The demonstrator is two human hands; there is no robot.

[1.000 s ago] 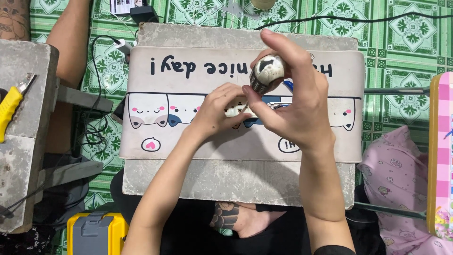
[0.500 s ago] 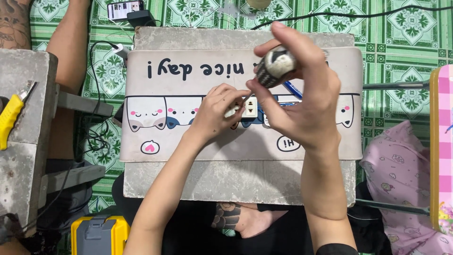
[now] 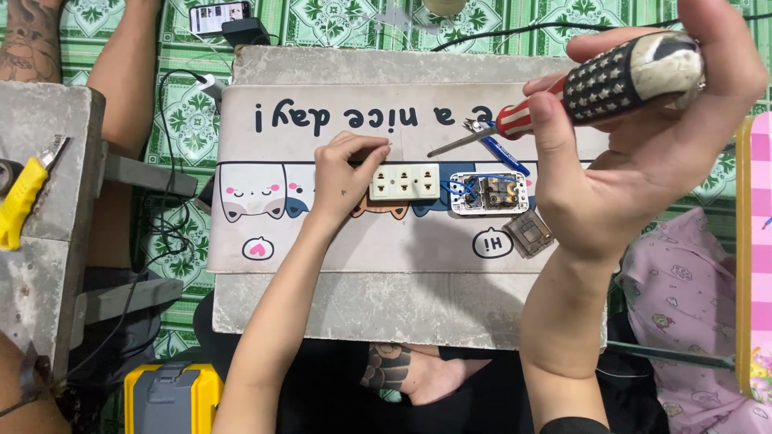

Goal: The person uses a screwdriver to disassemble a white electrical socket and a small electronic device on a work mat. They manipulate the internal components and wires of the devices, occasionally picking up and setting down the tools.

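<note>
My right hand (image 3: 643, 145) is raised close to the camera and grips a screwdriver (image 3: 579, 92) with a black, red and white handle, its metal shaft pointing down-left. My left hand (image 3: 342, 181) rests on the mat and touches the left end of a cream multi-outlet socket strip (image 3: 404, 182). To the right of the strip lies an opened switch module (image 3: 489, 194) with blue wires showing. A loose grey cover plate (image 3: 528, 234) sits just below it. A blue pen-like tool (image 3: 500, 153) lies behind the module.
A white mat with cartoon cats (image 3: 265, 225) covers a low stone table (image 3: 338, 301). A yellow-handled cutter (image 3: 22, 201) lies on a grey block at left. A yellow and grey toolbox (image 3: 170, 398) stands on the floor. A phone (image 3: 219, 16) and another person's arm (image 3: 121, 72) are at top left.
My right hand has lifted up and to the right with the screwdriver, off the socket strip. The strip and opened module are now uncovered. My left hand stays at the strip's left end.
</note>
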